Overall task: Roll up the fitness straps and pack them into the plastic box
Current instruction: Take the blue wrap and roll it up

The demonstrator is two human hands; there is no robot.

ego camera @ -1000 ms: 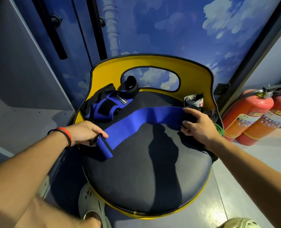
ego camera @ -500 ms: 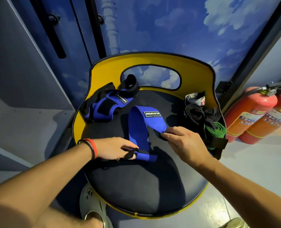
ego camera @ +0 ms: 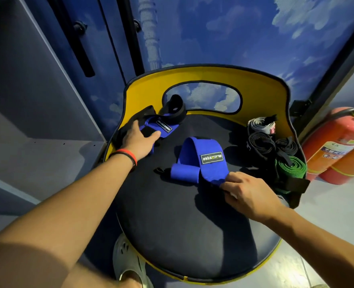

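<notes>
Black seat [ego camera: 172, 225] has the blue strap [ego camera: 192, 154] folded over, label up, right hand [ego camera: 248, 194] pinching its end, left hand [ego camera: 139, 140] flat on the far pile [ego camera: 163, 126].

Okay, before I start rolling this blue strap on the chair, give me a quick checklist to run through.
1. Right hand pinches the folded blue strap by its end: ok.
2. Strap lying flat for rolling: not ok, it is folded over in a loop.
3. Left hand on this strap: not ok, it rests open on the blue and black pile.
4. Green roll and black rolls clear of the strap, at the seat's right: ok.
5. Plastic box within reach: cannot tell, none in view.
</notes>
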